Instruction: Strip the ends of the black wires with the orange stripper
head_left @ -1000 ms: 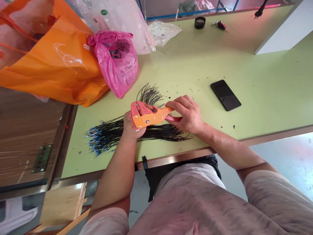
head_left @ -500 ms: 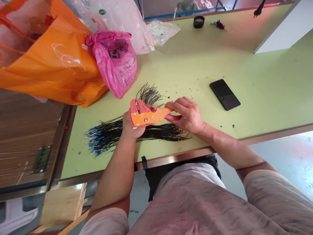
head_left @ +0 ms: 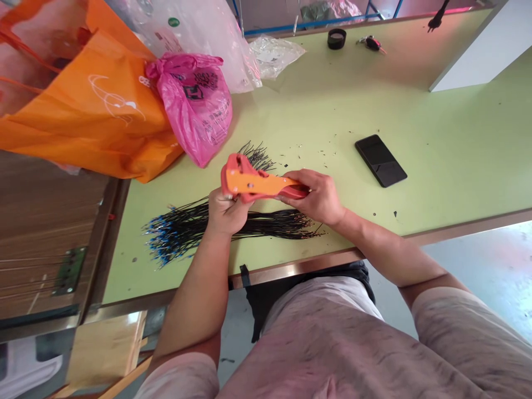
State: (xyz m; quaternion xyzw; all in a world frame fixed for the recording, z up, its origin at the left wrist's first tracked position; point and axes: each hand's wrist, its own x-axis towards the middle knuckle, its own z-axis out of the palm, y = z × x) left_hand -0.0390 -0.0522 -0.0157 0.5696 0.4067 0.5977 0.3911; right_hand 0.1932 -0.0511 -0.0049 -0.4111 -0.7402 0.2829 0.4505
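Observation:
An orange and red wire stripper (head_left: 258, 184) is in my right hand (head_left: 322, 195), whose fingers are wrapped round its handles. My left hand (head_left: 226, 213) is closed just below the tool's head at the left; the stripper partly hides the fingers, and I cannot make out what is pinched in them. Beneath both hands lies a long bundle of black wires (head_left: 270, 224), with blue terminals (head_left: 164, 238) at its left end and bare copper-coloured tips at its right. A smaller bunch of black wires (head_left: 258, 156) lies just behind the stripper.
A black phone (head_left: 381, 160) lies to the right. An orange bag (head_left: 95, 111), a pink plastic bag (head_left: 197, 105) and clear plastic bags (head_left: 208, 39) fill the back left. Small dark scraps, a black ring (head_left: 336, 39) and keys (head_left: 372, 43) lie farther back.
The stripper has tipped, so its orange face looks narrower and its head sits slightly higher. Its handles look closer together. More of my left hand shows below it.

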